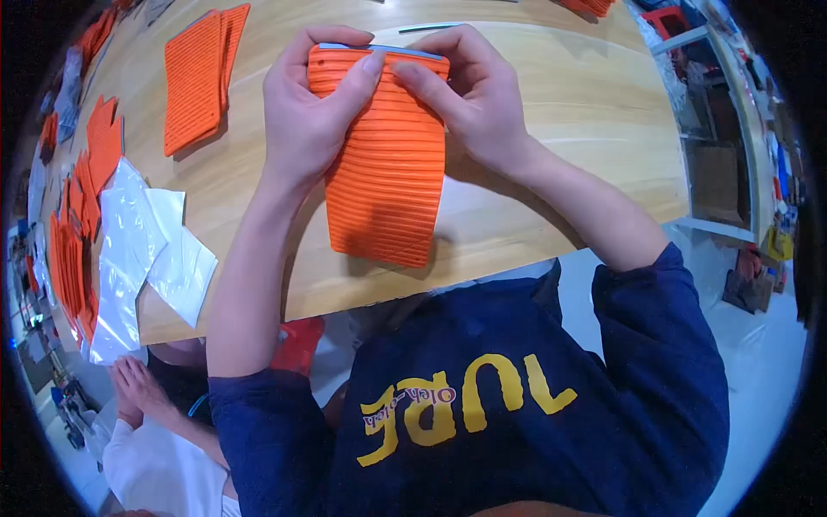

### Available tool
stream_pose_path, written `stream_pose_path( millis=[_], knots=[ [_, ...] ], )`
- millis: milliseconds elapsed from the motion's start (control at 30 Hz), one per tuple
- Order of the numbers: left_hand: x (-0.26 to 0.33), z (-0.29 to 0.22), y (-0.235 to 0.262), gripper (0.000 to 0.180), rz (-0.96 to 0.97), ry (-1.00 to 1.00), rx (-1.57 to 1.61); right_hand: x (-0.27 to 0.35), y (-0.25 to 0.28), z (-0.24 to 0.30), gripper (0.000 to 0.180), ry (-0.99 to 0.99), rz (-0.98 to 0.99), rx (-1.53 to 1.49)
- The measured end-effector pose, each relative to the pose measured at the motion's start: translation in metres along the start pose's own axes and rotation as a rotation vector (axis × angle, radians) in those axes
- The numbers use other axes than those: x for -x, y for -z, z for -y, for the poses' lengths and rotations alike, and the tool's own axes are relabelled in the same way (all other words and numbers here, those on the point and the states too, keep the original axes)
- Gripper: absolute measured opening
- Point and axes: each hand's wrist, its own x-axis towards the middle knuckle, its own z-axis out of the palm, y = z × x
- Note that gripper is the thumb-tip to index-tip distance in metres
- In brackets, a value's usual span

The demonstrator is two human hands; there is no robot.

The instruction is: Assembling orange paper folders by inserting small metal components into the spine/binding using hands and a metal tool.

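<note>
My left hand (314, 103) and my right hand (469, 99) both grip the far end of an orange ribbed pad (388, 172). Each thumb presses on the ribbed face, while the other fingers curl behind and are partly hidden. A blue-grey edge shows along the pad's far end, and a small hole sits at its far left corner. The pad's near end tilts down toward the table, over its shadow. Beyond my right hand lies a thin dark strip (428, 28).
Similar orange ribbed pads (194, 82) lie stacked on the wooden table (551, 172) at far left. More orange pieces (73, 258) and clear plastic bags (129, 250) cover the left edge. A co-worker's hands (138, 388) are near the bags. A shelf frame (732, 129) stands at right.
</note>
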Motion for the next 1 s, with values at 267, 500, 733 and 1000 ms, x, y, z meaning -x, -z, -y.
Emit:
stream_pose_path(
  millis=[267, 500, 733, 1000],
  knots=[
    [0.000, -0.008, -0.001, 0.022, 0.028, 0.086, 0.044, 0.006, -0.011, 0.005, 0.014, -0.083, -0.086, -0.330],
    [0.000, -0.007, 0.004, 0.021, 0.065, 0.085, -0.055, 0.009, -0.010, -0.004, 0.014, 0.035, -0.055, -0.157],
    [-0.004, -0.001, 0.004, 0.027, 0.070, 0.299, 0.259, -0.005, -0.007, -0.013, 0.012, -0.182, -0.161, -0.190],
    [-0.008, -0.013, 0.016, 0.030, 0.279, 0.405, -0.022, -0.003, -0.004, -0.004, 0.014, -0.223, -0.136, -0.229]
  ],
)
